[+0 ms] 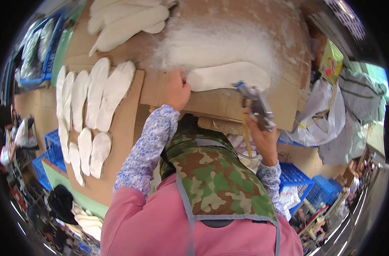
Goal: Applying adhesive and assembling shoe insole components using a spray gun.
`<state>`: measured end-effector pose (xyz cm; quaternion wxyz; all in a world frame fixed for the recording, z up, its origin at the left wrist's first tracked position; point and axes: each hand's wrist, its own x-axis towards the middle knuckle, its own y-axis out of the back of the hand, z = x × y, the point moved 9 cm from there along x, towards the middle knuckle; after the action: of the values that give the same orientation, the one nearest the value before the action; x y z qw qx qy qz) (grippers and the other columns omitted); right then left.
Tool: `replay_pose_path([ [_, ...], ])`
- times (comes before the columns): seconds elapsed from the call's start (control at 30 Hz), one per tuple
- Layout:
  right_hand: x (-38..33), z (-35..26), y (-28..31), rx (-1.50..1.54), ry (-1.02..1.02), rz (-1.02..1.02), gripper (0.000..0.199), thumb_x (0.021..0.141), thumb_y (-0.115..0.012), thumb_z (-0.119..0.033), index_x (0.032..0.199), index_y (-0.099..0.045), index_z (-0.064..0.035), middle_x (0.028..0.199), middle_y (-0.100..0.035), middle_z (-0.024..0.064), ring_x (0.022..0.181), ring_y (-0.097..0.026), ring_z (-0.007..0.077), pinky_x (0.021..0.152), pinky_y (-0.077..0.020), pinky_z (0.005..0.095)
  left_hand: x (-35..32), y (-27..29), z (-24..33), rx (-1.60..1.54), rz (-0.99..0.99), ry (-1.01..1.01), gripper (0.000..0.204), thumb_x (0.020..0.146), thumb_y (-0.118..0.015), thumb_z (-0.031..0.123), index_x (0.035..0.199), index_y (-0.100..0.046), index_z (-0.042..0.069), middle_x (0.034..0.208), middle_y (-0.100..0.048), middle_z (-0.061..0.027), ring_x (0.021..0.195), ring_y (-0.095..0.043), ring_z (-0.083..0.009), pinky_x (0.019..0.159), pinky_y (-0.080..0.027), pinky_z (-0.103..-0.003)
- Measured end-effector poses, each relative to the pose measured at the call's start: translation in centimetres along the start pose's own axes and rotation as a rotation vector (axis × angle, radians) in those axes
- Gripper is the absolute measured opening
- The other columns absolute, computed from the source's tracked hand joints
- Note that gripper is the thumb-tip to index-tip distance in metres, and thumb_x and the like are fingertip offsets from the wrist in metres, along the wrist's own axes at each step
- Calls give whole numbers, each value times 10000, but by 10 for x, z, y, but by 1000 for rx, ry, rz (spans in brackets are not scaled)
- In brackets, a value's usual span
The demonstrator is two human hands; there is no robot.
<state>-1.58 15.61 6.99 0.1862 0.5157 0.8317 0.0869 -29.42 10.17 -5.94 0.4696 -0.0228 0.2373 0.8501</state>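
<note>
A pink top, blue floral oversleeves (149, 147) and a grey-trimmed camouflage apron (213, 179).

A white insole (227, 76), long and flat with rounded ends, lies lengthwise on brown cardboard dusted with white overspray, its left end pinned by the left hand (176, 90). A metal spray gun (256, 106), gripped in the right hand (265, 138), points at the insole's right end.

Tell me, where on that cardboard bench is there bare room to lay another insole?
Bare cardboard lies below the insole between the left hand and the spray gun in the right hand. The left side is crowded with rows of insoles.
</note>
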Motion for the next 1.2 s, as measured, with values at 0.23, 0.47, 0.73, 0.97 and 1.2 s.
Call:
replay_pose_path([
  [0.23, -13, 34, 96, 169, -108, 246, 318, 932, -537, -125, 1237, -538, -37, 1074, -622, 13, 535, -342, 0, 449, -272, 170, 8, -16, 13, 108, 95, 23, 288, 783, -572, 141, 1052, -559, 41, 895, -611, -176, 850, -592, -314, 794, -460, -402],
  [0.47, -13, 55, 146, 280, -54, 260, 266, 943, -532, -144, 1170, -586, -16, 1039, -650, 8, 472, -266, 14, 417, -225, 184, -19, -48, 143, -872, -111, -66, 285, 785, -535, 4, 1063, -543, -59, 918, -603, -115, 783, -627, -192, 650, -549, -319],
  [0.73, -7, 57, 145, 266, -56, 97, 266, 945, -527, -139, 1180, -554, -17, 1039, -631, 4, 455, -252, 21, 412, -201, 197, -125, 71, 159, -925, 50, -177, 366, 780, -487, 18, 1140, -515, -47, 984, -564, -102, 859, -598, -175, 753, -540, -303],
  [0.97, -10, 24, 85, 272, -53, -9, 313, 955, -518, -131, 1253, -530, -39, 1105, -607, -17, 464, -269, 15, 424, -232, 187, -244, 211, 13, -952, 542, -55, 395, 816, -488, 30, 1210, -494, -4, 1068, -555, -109, 996, -570, -197, 867, -498, -353],
  [1.2, -29, 3, 0, 219, 7, -106, 310, 937, -522, -68, 1241, -517, -4, 1069, -606, 60, 447, -299, 0, 388, -252, 169, -344, 262, -175, -839, 817, 225, 380, 789, -460, -27, 1166, -502, -14, 1078, -570, -138, 968, -599, -231, 792, -548, -359],
])
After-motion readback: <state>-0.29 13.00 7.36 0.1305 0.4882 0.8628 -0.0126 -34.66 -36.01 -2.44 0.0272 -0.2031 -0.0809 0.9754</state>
